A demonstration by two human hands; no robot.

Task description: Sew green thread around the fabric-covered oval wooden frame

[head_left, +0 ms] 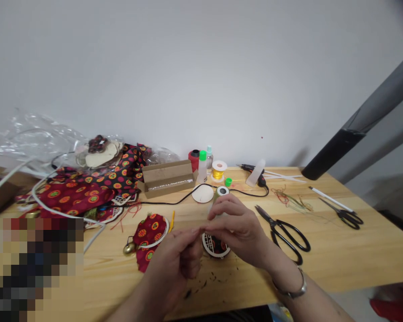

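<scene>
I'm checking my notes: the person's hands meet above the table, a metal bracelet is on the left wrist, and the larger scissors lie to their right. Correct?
Not quite: the head view shows the metal bracelet on the right wrist. The rest stands: the left hand and right hand meet above the table, and the larger scissors lie to their right.

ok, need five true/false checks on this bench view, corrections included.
1. The left grip and the right grip are close together. True.
2. The right grip holds the large black scissors. False: they lie on the table.
3. A bracelet is on the right wrist. True.
4. The yellow thread spool stands left of the long cardboard box. False: it stands to its right.
5. A brass-coloured bell lies beside the small patterned red fabric piece. True.
</scene>
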